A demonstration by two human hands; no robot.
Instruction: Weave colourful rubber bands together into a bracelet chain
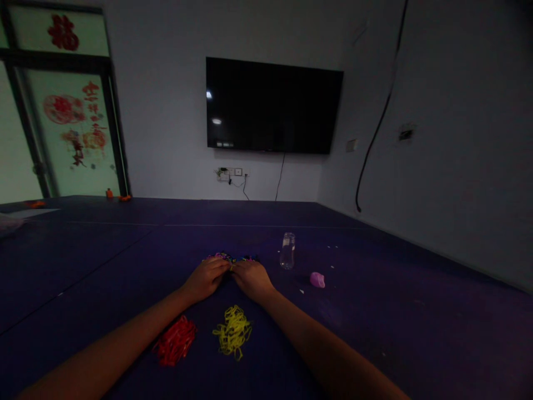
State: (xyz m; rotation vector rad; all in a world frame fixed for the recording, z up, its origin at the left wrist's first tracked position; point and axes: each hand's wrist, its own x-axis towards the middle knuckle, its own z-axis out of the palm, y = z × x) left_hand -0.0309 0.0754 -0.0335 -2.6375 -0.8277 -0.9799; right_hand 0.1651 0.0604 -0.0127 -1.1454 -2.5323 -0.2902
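My left hand and my right hand meet over a pile of mixed-colour bands, which shows behind my fingers. Both hands have their fingers bent down into the pile, and the fingertips are too small and dark to make out. A bit of yellow lies between them. Nearer to me, a heap of yellow bands sits between my forearms. A heap of red bands lies beside my left forearm.
A clear plastic bottle stands right of my right hand, with a pink object beyond it. White scraps dot the purple surface. Small orange items lie far left, near the door.
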